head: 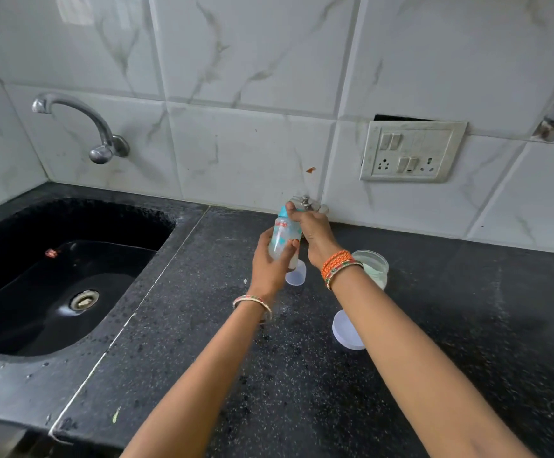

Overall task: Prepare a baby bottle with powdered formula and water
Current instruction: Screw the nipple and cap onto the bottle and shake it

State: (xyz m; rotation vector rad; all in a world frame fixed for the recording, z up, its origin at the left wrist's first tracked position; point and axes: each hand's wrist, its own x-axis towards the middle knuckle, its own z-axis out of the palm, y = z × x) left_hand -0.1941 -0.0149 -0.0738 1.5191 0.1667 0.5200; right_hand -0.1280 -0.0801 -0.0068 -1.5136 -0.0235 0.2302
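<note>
While held, bottle point(282, 238) milky.

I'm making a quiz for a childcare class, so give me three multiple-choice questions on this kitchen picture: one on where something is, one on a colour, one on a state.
1. Where does the round white plastic lid lie?
A in the sink
B on the black speckled counter
C on the jar

2. What colour is the clear baby bottle's collar?
A turquoise
B red
C yellow

3. The clear jar of white powder is:
A open
B capped
C tipped over

Answers: B, it lies beside the right forearm; A, turquoise under the right hand; A, powder shows, lid off. The left hand grips the bottle.
</note>
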